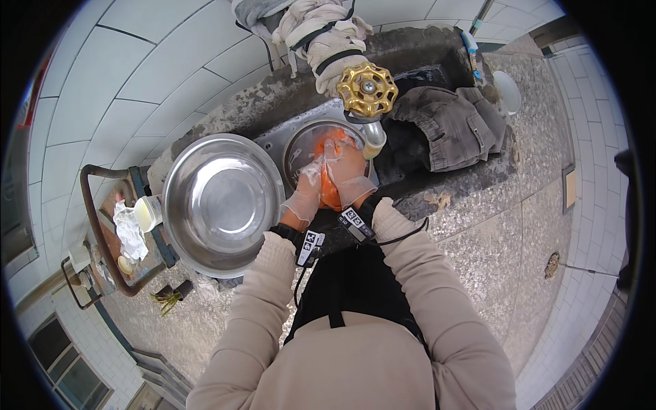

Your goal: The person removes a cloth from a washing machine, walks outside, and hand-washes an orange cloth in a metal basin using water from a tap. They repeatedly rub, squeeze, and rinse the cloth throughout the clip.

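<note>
The left hand (307, 195) and right hand (348, 165), clear-gloved, have fingers grasping a bunched orange cloth (331, 193) in a small steel basin (291, 162), left of middle in the concrete sink (270, 102) — probably soft, slippery, heavier if soaked — best gripped by its thick folds.

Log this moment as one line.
left hand: gloved, at orange item; right hand: gloved, at orange item; container: round metal basin in sink; left: larger metal bowl; right: grey garment
</note>
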Motion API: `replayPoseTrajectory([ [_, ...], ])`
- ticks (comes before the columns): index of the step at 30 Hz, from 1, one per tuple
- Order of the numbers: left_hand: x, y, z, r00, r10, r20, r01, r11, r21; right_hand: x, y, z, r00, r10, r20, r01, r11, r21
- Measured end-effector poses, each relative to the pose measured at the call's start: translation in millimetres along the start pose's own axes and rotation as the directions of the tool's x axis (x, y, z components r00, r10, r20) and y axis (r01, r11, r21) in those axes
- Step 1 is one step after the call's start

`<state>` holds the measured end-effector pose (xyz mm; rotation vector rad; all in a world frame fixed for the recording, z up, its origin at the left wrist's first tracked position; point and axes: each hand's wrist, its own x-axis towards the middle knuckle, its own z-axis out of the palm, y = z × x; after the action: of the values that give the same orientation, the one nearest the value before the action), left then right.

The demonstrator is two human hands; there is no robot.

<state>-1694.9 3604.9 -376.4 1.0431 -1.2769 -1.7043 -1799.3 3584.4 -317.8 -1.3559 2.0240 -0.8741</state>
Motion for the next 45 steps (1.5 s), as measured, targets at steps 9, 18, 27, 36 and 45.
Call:
replayPoseTrajectory([
  [9, -10.4, 39.9, 7.2, 0.975, -0.042, -0.218, 0.043, 0.999, -0.001, 19.9, 59.1, 28.8, 0.993, 0.088, 0.073, -0.104, 0.959, 0.264],
  [18, 9.2, 7.7, 8.9, 0.78, 0.066, -0.622, 0.248, 0.881, 0.404, 10.0, 58.9, 0.7, 0.952, 0.147, 0.269, -0.307, 0.442, 0.843],
  [27, -4.9, 35.8, 37.2, 0.807, -0.269, -0.526, 0.036, 0.911, -0.411, -40.1, 40.0, 11.5, 0.858, -0.205, 0.472, -0.372, 0.385, 0.844],
  [36, -26.2, 49.5, -1.3, 0.913, -0.253, -0.321, 0.067, 0.867, -0.494, 5.4, 55.5, 8.2, 0.942, -0.225, 0.248, -0.02, 0.7, 0.714],
  [45, -24.4, 63.0, -10.3, 0.965, -0.26, -0.028, 0.052, 0.297, -0.953, -1.7, 56.7, -15.9, 0.66, -0.255, 0.706, -0.674, 0.212, 0.707],
])
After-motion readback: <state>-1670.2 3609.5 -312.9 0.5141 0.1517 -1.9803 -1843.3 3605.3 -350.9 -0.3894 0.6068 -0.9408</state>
